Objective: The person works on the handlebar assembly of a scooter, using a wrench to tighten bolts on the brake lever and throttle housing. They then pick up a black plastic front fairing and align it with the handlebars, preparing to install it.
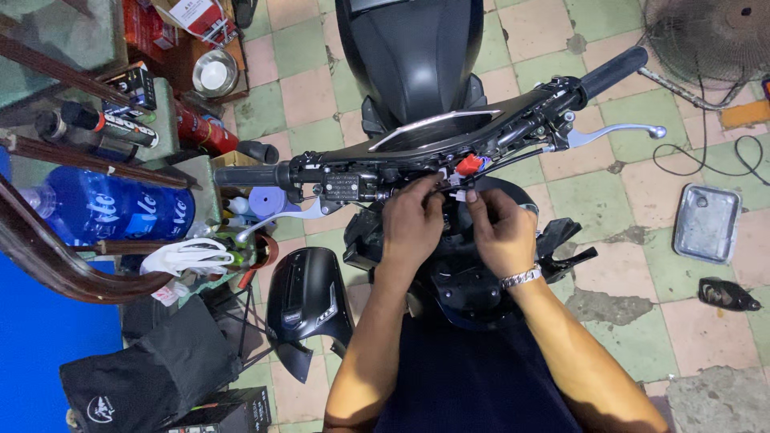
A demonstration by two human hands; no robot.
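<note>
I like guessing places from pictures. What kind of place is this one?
Probably a small motorbike repair shop. A scooter's handlebar has its cover off, and both hands, left hand and right hand, work on its wiring. A removed black panel lies on the tiled floor, with spray cans nearby.

A: One view only, worn on the person's head, looking almost straight down over a scooter's stripped handlebar (433, 152).

B: Close in?

A: Close enough that both forearms run up from the bottom edge, with the left hand (411, 220) and right hand (501, 232) dead centre. The bar crosses the frame on a slant, the right grip high near the top right corner.

B: And the edges?

A: The tiled floor (609, 192) fills the right side, with a metal tray (706, 223) lying on it. A cluttered shelf (172, 120) and a blue bottle (104, 212) crowd the left. No second view to compare against.
</note>
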